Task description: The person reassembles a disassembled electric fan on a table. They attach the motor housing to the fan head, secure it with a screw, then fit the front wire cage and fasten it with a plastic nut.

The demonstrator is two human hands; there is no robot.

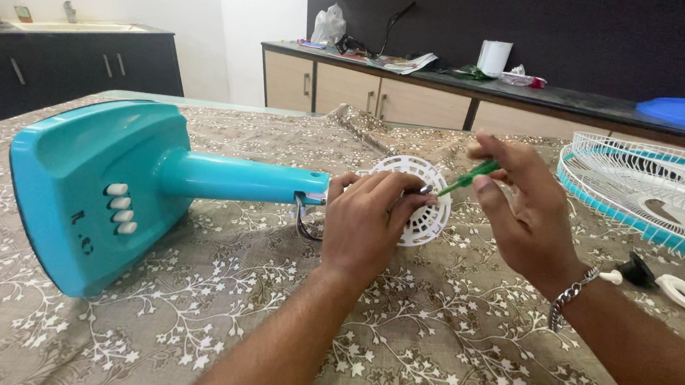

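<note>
A turquoise table-fan stand [98, 187] lies on its side on the table, base to the left, neck pointing right. At the neck's end sits a white round slotted motor cover [422, 198]. My left hand [368, 222] grips the motor part by the cover, fingers curled over it. My right hand [518, 209] holds a green-handled screwdriver [468, 177], its tip pointing left at the motor just past my left fingers. A metal bracelet circles my right wrist.
A white and turquoise fan grille [640, 193] lies at the right. A black knob and white ring [657, 283] rest near my right forearm. A floral cloth [445, 336] covers the table. Cabinets and a cluttered counter [446, 83] stand behind.
</note>
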